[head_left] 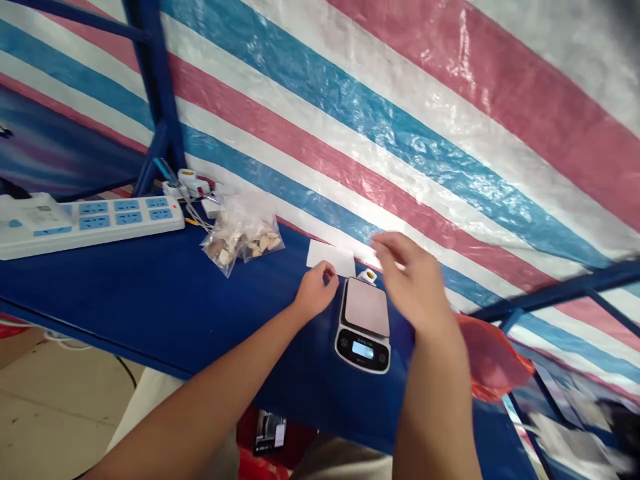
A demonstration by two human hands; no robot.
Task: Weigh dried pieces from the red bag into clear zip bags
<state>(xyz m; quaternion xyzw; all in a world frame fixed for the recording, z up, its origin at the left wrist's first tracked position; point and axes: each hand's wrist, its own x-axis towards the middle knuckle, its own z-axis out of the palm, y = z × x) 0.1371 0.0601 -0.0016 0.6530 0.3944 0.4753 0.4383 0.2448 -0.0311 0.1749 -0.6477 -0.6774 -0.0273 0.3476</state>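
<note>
A small kitchen scale (367, 313) lies on the blue table with its display lit and nothing on its pinkish platform. My left hand (316, 292) rests just left of it, fingers loosely curled towards the thumb; no object shows in them. A white sheet of paper (330, 258) lies right behind those fingers. Over the scale's right side hovers my right hand (415, 287), smeared by motion, with thumb and fingers apart and nothing visible in it. Behind the scale sits a small white plug-like piece (369, 276) with a yellow mark.
Clear plastic bags (263, 239) of pale chunks lie at the back left, near cables and a long power strip (125, 217). A red plastic bag (493, 360) is at the right. Striped sheeting (350, 147) rises behind the table. A phone (270, 432) shows below the front edge.
</note>
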